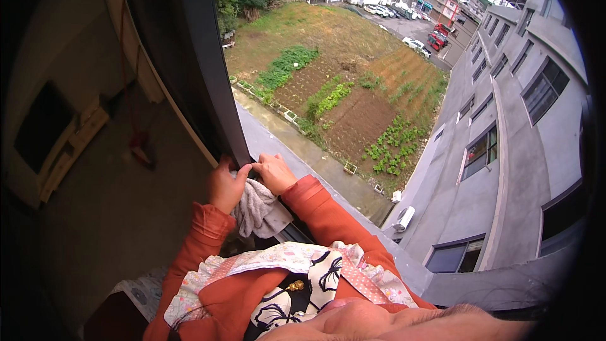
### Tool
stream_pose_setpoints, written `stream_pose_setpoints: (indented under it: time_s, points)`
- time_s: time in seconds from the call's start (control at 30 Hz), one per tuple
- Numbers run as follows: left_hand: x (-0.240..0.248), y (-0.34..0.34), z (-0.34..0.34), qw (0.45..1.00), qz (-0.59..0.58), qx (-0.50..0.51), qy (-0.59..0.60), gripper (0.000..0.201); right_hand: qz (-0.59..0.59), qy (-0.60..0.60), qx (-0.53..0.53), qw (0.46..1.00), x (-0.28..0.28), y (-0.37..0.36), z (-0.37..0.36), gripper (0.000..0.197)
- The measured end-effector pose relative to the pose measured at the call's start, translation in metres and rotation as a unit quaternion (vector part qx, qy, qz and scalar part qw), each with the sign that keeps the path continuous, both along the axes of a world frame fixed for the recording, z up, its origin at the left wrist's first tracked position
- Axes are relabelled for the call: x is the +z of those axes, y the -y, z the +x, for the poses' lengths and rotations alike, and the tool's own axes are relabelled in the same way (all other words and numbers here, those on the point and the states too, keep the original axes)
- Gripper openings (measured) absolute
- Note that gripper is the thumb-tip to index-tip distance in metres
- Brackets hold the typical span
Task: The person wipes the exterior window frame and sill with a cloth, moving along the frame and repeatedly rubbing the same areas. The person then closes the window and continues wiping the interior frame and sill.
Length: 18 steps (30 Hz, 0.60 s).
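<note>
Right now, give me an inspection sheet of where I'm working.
Surface: dark window track, partly covered by the cloth.
Things: grey cloth, bunched below the hands; dark window frame, slanting above them.
Clutter: red object on the room floor, blurred.
Hands: left hand and right hand meet by the frame's lower end; grip partly hidden.
Cables: nothing seen.
Surroundings: dim room at left; outside, a planted plot and grey building.

- We see a crumpled pale cloth [255,208] on the dark window sill [299,234].
- On the floor [101,233] we see a low stand [71,153] and something red [139,141].
</note>
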<state>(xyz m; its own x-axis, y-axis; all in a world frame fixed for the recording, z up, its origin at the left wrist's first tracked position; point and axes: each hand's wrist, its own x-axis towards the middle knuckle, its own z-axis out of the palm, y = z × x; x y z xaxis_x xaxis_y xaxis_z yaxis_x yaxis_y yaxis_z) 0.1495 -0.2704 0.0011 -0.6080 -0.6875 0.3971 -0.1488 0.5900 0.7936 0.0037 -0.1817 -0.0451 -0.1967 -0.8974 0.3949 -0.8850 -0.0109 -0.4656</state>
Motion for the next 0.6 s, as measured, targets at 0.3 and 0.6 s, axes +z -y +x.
stream_pose_setpoints:
  time_s: [0.3,0.6]
  points:
    - [-0.003,0.007,-0.001,0.999,-0.035,0.009,0.039,0.033,0.010,-0.070,-0.023,0.997,-0.001,0.005,0.002,0.012]
    - [0.002,0.007,-0.001,0.998,-0.039,0.010,0.056,0.035,-0.035,-0.060,-0.042,0.997,0.001,-0.014,0.011,0.010]
